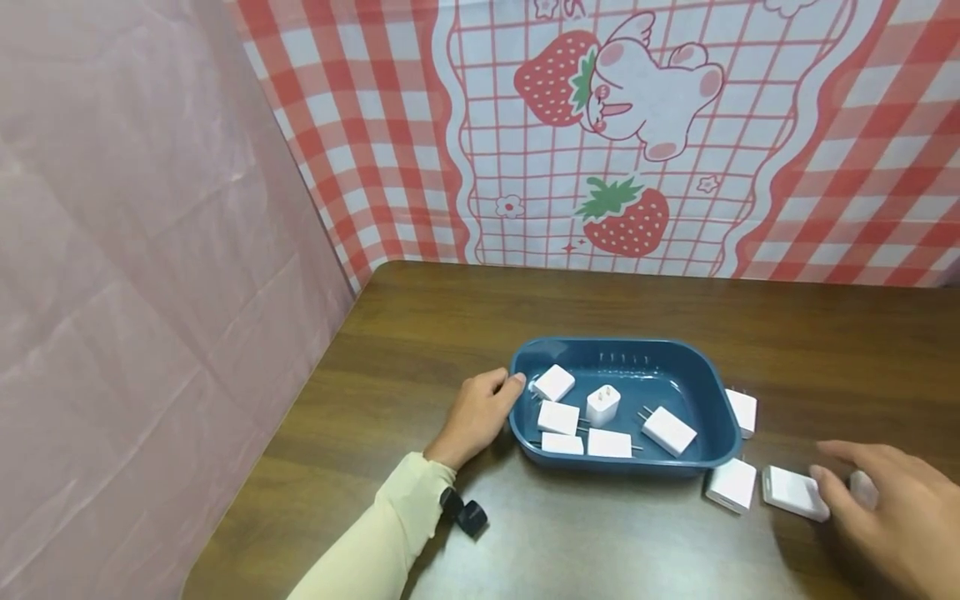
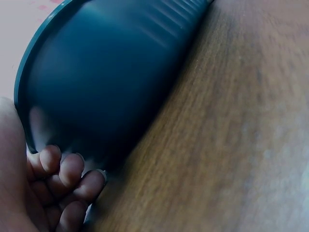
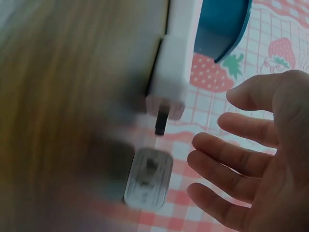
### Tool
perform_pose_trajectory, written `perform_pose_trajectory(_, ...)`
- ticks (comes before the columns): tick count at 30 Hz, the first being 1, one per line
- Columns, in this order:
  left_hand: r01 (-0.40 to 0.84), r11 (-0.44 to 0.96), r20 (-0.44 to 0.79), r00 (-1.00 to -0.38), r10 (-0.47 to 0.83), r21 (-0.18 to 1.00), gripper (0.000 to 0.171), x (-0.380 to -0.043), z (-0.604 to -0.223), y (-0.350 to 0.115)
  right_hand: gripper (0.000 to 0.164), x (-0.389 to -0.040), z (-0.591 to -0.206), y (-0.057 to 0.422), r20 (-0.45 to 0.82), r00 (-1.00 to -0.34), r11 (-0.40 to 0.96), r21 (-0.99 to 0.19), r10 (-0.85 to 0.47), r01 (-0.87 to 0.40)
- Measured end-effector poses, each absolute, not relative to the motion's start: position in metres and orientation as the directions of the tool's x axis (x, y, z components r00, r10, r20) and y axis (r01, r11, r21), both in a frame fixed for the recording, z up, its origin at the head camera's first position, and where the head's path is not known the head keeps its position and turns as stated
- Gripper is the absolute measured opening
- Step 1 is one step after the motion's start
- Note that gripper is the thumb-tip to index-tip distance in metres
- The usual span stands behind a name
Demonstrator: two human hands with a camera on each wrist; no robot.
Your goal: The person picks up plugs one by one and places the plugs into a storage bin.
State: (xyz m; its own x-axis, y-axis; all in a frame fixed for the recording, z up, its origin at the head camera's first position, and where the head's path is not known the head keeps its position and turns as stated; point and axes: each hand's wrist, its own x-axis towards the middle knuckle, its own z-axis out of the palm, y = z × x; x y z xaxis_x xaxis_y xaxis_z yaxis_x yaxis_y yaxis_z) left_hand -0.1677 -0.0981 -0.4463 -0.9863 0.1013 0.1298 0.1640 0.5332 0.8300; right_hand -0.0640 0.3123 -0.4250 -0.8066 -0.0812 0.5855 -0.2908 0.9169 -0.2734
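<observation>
1. Broadly, a pink cloth (image 1: 150,250) is hanging along the left side, and a red-and-white checked cloth (image 1: 375,117) with strawberries is hanging behind the table.
2. The brown wooden table (image 1: 420,317) is stretching across the space below them.
3. On it, a blue tub (image 1: 622,467) is sitting with its long side facing the person.
4. A pale sleeve (image 1: 367,533) is covering the left arm.
5. The right hand (image 1: 892,508) is hovering to the right of the tub, its fingers spreading apart, bending slightly and holding nothing.
6. The left hand (image 1: 474,415) is gripping the tub's left end, its thumb resting at the rim and its other fingers curling against the outer wall.
7. Six white chargers (image 1: 670,432) are lying inside the tub: five are gathering toward the left and middle, one of these standing prongs up, while one is lying farther right.
8. Four more chargers (image 1: 731,485) are resting on the table: two are sitting just beside the tub's right end, one is lying by the right thumb, and one is partly hiding behind the right fingers.
9. A small black gadget (image 1: 463,512) is sitting at the left cuff.
</observation>
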Motion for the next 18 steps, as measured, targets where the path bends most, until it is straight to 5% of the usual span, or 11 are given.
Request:
perform_pose_trajectory(3, 0.162, 0.529, 0.131, -0.987, 0.097, 0.833, 0.044, -0.167, -0.446, -0.1, 0.024, -0.067, -0.429, 0.32, 0.639, -0.762, 0.897, -0.273, -0.1, -0.347)
perform_pose_trajectory(18, 0.178, 0.532, 0.155, -0.984, 0.089, 0.828, 0.045, -0.168, -0.445, -0.1, 0.024, -0.066, -0.445, 0.34, 0.609, -0.792, 0.855, -0.433, 0.044, -0.285)
